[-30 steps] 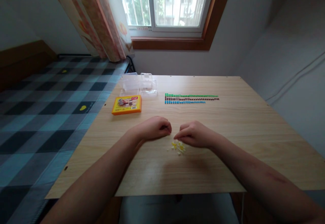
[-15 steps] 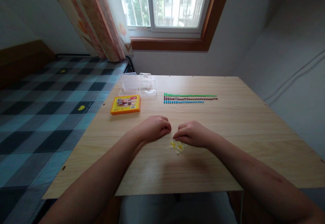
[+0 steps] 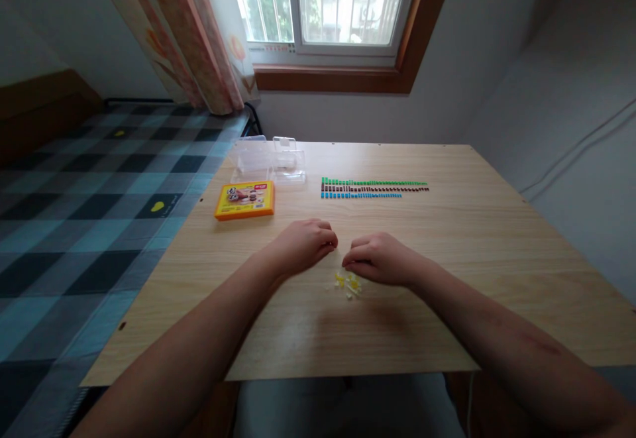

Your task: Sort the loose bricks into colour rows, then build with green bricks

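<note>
My left hand (image 3: 304,244) rests on the wooden table (image 3: 447,266) with its fingers curled closed; anything in them is hidden. My right hand (image 3: 380,258) lies close beside it, fingers pinched together just above a small heap of yellow and white pieces (image 3: 348,284). What the pinch holds is too small to name. Farther back lie three neat rows of tiny pieces: green (image 3: 373,181), brown (image 3: 375,189) and blue (image 3: 361,195).
An orange box (image 3: 245,200) lies at the table's left, with a clear plastic case (image 3: 268,160) behind it. A bed with a blue checked cover (image 3: 74,226) stands along the table's left edge. A window and a curtain (image 3: 199,34) are behind.
Both hands have shifted slightly away from me and closer together over the yellow pieces. The view has tilted a little.
</note>
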`<state>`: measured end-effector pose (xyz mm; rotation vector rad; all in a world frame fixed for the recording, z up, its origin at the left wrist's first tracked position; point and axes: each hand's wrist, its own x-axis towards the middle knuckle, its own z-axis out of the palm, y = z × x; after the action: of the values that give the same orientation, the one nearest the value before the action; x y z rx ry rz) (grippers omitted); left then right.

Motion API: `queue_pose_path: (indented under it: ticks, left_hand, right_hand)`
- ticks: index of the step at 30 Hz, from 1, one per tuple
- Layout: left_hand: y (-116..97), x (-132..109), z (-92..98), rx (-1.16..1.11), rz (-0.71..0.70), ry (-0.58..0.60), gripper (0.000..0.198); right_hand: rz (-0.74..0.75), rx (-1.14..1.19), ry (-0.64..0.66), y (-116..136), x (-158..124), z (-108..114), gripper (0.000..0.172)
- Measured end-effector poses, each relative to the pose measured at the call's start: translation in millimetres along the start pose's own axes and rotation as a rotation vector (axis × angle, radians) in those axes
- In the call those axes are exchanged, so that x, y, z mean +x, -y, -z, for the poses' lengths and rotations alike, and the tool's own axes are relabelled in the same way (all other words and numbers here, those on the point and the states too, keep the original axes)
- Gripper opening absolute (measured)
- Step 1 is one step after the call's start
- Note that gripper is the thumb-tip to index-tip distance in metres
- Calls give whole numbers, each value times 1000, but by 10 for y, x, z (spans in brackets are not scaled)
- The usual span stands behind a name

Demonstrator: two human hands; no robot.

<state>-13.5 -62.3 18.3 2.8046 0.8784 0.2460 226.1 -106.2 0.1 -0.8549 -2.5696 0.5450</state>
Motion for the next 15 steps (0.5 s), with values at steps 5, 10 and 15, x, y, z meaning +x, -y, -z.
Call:
queue_pose_path:
  ticks: [5,10,15]
  left_hand:
    - [26,20,-36,-145,83,-24,14]
    - [45,57,-98,-308,212,-39,9]
    - [33,61,-116,-322,231,-55,9]
  right_hand:
    - [-33,-23,-76,-33,-5,-21,15]
    - [-30,16,-64,-46,-7,-19,13]
    - [-24,81,-53,-57,-9,-22,11]
